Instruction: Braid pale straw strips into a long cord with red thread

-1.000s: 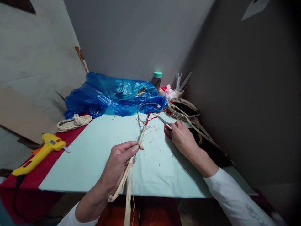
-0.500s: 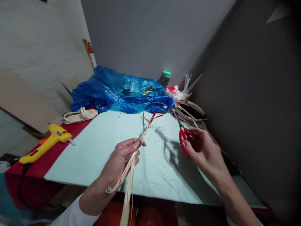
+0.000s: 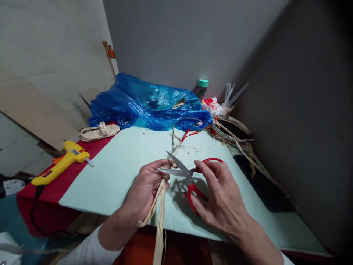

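Note:
My left hand (image 3: 146,189) pinches a tan straw braid (image 3: 161,206) at its knot; loose strands hang down past the table edge, and the braid runs up the table to a red thread (image 3: 187,134). My right hand (image 3: 220,200) grips red-handled scissors (image 3: 190,176). Their blades are open and point left, right at the braid by my left fingertips.
Pale green sheet (image 3: 124,162) covers a red table. Yellow glue gun (image 3: 62,163) and a coiled straw bundle (image 3: 99,131) lie at the left. Blue plastic bag (image 3: 149,103), a green-capped bottle (image 3: 201,88), a cup of sticks (image 3: 230,101) and loose strips (image 3: 239,145) crowd the back right.
My right hand lifted the scissors off the table at the right and brought them left to the braid, opening the blades. My left hand kept its pinch on the braid.

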Action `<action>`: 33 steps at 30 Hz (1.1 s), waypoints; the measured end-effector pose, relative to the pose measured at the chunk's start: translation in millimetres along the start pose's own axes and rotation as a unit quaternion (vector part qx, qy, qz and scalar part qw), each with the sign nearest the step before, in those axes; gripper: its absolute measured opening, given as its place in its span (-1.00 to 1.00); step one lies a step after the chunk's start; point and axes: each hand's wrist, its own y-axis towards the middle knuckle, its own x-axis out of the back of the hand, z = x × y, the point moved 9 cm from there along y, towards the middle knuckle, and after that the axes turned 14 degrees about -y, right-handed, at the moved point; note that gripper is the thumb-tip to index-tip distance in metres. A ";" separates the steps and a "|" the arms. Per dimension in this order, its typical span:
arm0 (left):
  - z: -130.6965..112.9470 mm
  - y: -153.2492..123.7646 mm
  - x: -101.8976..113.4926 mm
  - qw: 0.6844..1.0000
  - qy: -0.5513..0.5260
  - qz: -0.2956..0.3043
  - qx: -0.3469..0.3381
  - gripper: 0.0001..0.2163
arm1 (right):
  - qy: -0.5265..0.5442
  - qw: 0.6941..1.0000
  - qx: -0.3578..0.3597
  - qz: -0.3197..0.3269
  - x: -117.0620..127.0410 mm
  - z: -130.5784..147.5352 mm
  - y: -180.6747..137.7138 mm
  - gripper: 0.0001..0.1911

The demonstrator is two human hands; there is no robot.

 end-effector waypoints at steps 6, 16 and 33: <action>4.2 -1.5 -1.1 1.000 -0.011 0.012 0.026 -0.87 | -0.039 0.999 -0.006 -0.005 -2.1 -5.3 -1.7 -0.33; -0.9 -5.3 -0.7 1.000 0.009 -0.006 -0.019 -0.84 | -0.044 0.998 0.027 0.029 -11.9 1.0 20.5 -0.49; -8.1 -6.9 5.1 0.995 0.068 -0.056 -0.056 -0.77 | -0.068 0.982 0.178 -0.009 -16.3 -4.4 35.7 -0.49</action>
